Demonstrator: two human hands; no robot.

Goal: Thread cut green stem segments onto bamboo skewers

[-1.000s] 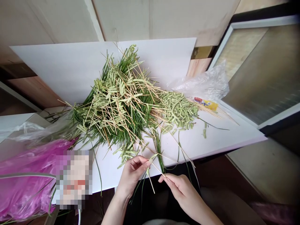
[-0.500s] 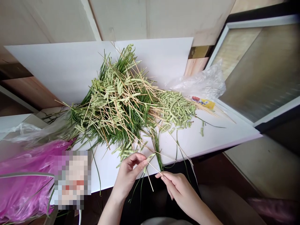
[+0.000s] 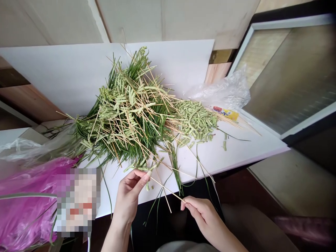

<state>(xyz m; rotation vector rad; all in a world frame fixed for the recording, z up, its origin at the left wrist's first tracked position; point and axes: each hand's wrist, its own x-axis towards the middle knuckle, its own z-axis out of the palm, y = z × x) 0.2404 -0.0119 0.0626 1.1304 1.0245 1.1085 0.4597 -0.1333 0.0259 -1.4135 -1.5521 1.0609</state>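
Note:
My left hand (image 3: 131,187), at the front edge of the table, pinches a short green bean piece (image 3: 153,168) between thumb and fingers. Closed on the lower end of a thin wooden skewer (image 3: 168,189) is my right hand (image 3: 202,213). The skewer slants up to my left fingertips; whether its tip is inside the bean piece cannot be made out. Just beyond my hands lie loose bean pieces (image 3: 140,163) and a large heap of long green stalks (image 3: 147,134), topped with bean pieces threaded on skewers (image 3: 126,101).
Cut bean pieces (image 3: 196,119) are piled to the right of the heap. A clear plastic bag (image 3: 223,89) and several bare skewers (image 3: 228,120) lie behind them. A purple bag (image 3: 31,199) and a blurred-out patch (image 3: 81,199) are at left. A framed glass panel (image 3: 288,77) stands at right.
My left hand has moved left, away from my right hand, which shifted slightly right and down. More of the skewer shows between them. The view has shifted slightly.

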